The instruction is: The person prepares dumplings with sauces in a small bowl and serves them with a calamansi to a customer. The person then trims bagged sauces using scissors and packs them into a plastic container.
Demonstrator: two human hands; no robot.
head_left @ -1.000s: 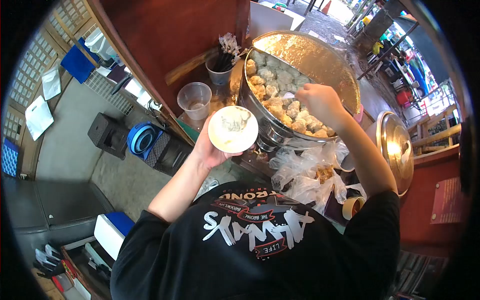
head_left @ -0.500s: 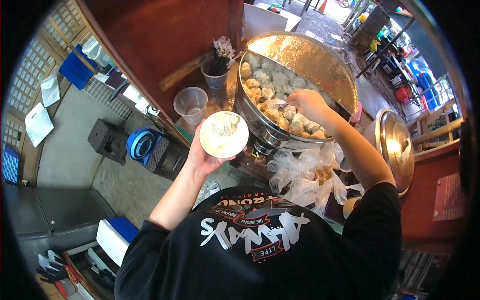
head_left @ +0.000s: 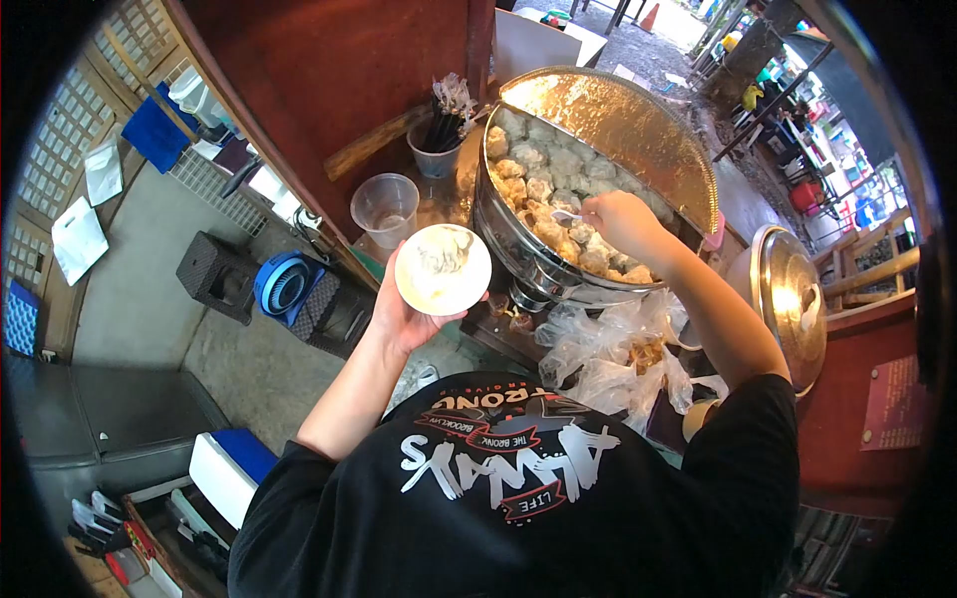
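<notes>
My left hand (head_left: 399,317) holds a white bowl (head_left: 444,269) with pale food in it, its fingers wrapped round the underside. Over the large round metal steamer (head_left: 523,261), my right hand (head_left: 620,221) is closed on a small pale utensil (head_left: 564,214), whose tip is at the dumplings. Browner dumplings (head_left: 546,231) fill the near side of the steamer, and paler dumplings (head_left: 568,164) lie behind them. The steamer's golden half lid (head_left: 638,115) stands up at the back.
A clear plastic tub (head_left: 385,204) and a container of black wrapped sticks (head_left: 436,149) stand left of the steamer. Plastic bags (head_left: 618,354) lie in front of it. A round metal lid (head_left: 788,299) leans at the right. A blue fan (head_left: 287,284) is at the left.
My left hand and the bowl have shifted slightly left and down. My right hand has dipped toward the browner dumplings, then risen a little to the right with the utensil.
</notes>
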